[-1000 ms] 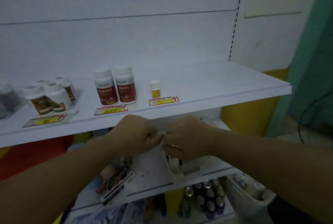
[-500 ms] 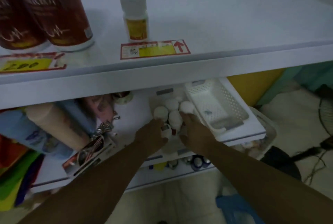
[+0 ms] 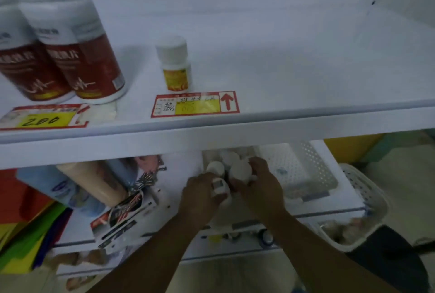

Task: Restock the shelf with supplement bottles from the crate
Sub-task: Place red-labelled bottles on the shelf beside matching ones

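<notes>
Below the top shelf point(image 3: 306, 118), in the crate point(image 3: 209, 155), left hand point(image 3: 200, 196) is curled round one small white-capped bottle point(image 3: 220, 185), right hand point(image 3: 261, 189) clutches several point(image 3: 240, 171); overloaded grip risks dropping one, or lifting could clip the shelf lip.

We are in a small shop. Along the front edge of a white shelf point(image 3: 306, 76) lie red-and-yellow price tags point(image 3: 195, 104), one reading 200, each before its supplement bottles point(image 3: 175, 64); the back panel shows slotted retail uprights.
</notes>
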